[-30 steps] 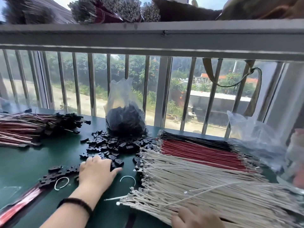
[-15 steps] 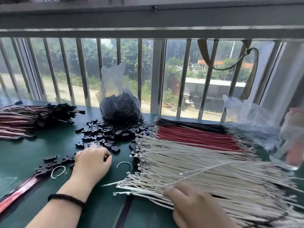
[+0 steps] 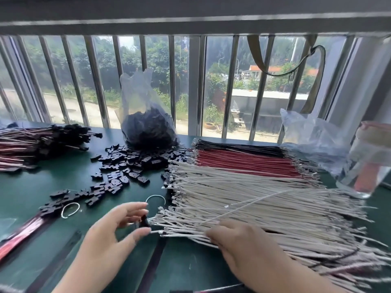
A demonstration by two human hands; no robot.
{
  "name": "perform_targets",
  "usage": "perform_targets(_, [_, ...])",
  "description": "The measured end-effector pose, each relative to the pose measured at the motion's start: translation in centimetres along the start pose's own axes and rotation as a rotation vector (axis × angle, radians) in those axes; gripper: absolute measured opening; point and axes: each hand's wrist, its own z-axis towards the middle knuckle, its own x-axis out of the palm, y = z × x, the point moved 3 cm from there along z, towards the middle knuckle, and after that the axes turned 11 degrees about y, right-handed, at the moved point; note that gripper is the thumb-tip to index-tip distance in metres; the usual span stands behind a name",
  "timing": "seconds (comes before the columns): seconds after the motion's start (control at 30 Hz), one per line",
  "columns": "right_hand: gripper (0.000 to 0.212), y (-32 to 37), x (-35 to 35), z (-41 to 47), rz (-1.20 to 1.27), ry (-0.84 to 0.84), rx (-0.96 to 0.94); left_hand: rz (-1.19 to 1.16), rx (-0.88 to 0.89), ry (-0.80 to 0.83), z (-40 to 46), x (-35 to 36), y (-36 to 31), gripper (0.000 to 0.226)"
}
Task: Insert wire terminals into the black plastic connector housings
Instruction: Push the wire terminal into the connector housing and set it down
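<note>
Low and centre in the frame, left hand (image 3: 115, 227) pinching a small black housing (image 3: 145, 221) between thumb and fingertips, just off the left ends of the white wires (image 3: 254, 206). Lower right, right hand (image 3: 239, 242) resting knuckles-up on the white wires, fingers curled down among them; whether pinching one wire, cannot tell. Loose black housings (image 3: 124, 166) scattered at centre left on the green table (image 3: 63, 182), below a clear bag (image 3: 146, 121) holding more. Red wires (image 3: 249, 161) and black wires (image 3: 239, 147) lying beyond the white ones. Finished bundle (image 3: 38, 144) at far left.
</note>
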Motion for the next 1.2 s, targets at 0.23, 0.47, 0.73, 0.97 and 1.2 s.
perform_targets(0.23, [0.034, -0.1, -0.2, -0.3, 0.075, 0.006, 0.015, 0.169, 0.087, 0.163, -2.1, 2.1, -1.4, 0.046])
perform_targets(0.47, [0.026, 0.0, -0.1, -0.1, 0.118, 0.04, 0.045, 0.132, 0.038, 0.14, -2.0, 2.2, -0.9, 0.049])
perform_targets(0.73, [0.014, -0.4, 0.5, 0.1, 0.203, 0.055, 0.058, 0.379, 0.038, 0.161, -2.1, 3.2, -0.7, 0.062])
perform_targets(0.97, [0.011, -0.4, 0.6, 0.1, 0.198, 0.065, 0.062, 0.323, 0.103, -0.035, -2.7, 2.3, -1.8, 0.017])
perform_targets(1.2, [0.005, -0.3, 0.4, 0.1, 0.239, 0.058, 0.072, 0.032, -0.001, 0.006, -2.5, 1.6, -0.5, 0.053])
